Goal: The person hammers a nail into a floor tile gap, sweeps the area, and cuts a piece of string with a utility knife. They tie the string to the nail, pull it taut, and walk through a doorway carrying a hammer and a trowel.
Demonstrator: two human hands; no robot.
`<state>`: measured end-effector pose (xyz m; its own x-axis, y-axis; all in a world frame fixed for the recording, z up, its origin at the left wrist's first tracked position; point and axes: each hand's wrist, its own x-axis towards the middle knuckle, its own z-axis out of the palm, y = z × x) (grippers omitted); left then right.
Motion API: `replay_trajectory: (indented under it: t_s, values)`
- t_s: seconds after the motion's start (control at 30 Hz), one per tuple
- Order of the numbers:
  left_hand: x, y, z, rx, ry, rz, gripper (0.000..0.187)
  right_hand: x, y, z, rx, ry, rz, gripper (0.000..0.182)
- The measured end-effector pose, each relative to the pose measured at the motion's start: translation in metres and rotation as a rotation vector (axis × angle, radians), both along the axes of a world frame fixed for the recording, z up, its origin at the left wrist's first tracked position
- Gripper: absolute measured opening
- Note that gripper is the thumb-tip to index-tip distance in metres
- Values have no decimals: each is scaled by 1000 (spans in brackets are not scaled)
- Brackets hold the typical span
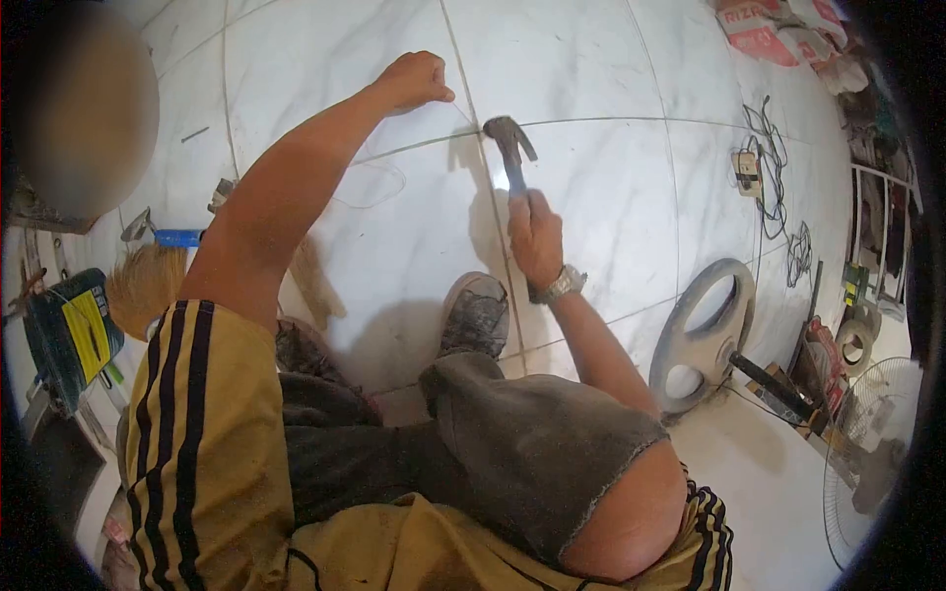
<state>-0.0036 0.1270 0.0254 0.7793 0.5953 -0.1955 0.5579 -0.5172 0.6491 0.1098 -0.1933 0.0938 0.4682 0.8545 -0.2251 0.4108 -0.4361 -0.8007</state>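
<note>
My right hand [537,239], with a metal watch on the wrist, is wrapped round the handle of a claw hammer [506,148]. The hammer's head points away from me over the white marbled tile floor [581,74], close to a joint where tile lines cross. Ahead and to the left, my left hand [416,81] is closed, its fingertips pinched on a thin string. A fine line runs from those fingers toward the hammer head. A loop of string [402,182] lies on the tiles under my left forearm. My shoe [475,313] is planted behind the hammer.
A grey oval base [744,295] with cut-outs and a wire-guarded fan [882,414] stand at right. Beyond them lie tangled cables with an outlet box [747,173] and red-white bags [759,34]. At left are a straw broom [148,286], a blue-handled tool [177,237] and a thin rod [195,134].
</note>
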Motion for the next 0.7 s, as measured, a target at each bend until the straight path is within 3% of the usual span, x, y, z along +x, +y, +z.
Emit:
replay_trajectory:
  t_s: [0.2,0.33,0.43,0.53,0.6,0.63,0.67,0.7]
  values:
    - [3,-7,11,-47,18,51,35,10,16,-26,108,-216,215,28]
    - [0,-6,17,-10,20,13,32,-1,13,-25,-143,-66,24,29]
    - [-15,16,20,-29,38,-160,30,-1,15,-13,12,13,48,31]
    - [-64,6,82,262,-3,-163,37,-17,30,31,41,234,-23,32]
    - [-107,-12,141,184,1,-277,45,-36,48,67,-84,431,-155,29]
    - [-133,-24,131,-9,-204,-286,48,-43,58,74,-58,475,-177,28]
    - [-150,-47,134,-136,-299,-323,71,-54,71,85,18,505,-170,29]
    - [-167,-76,149,-306,-255,-302,79,-72,83,107,128,504,-95,32]
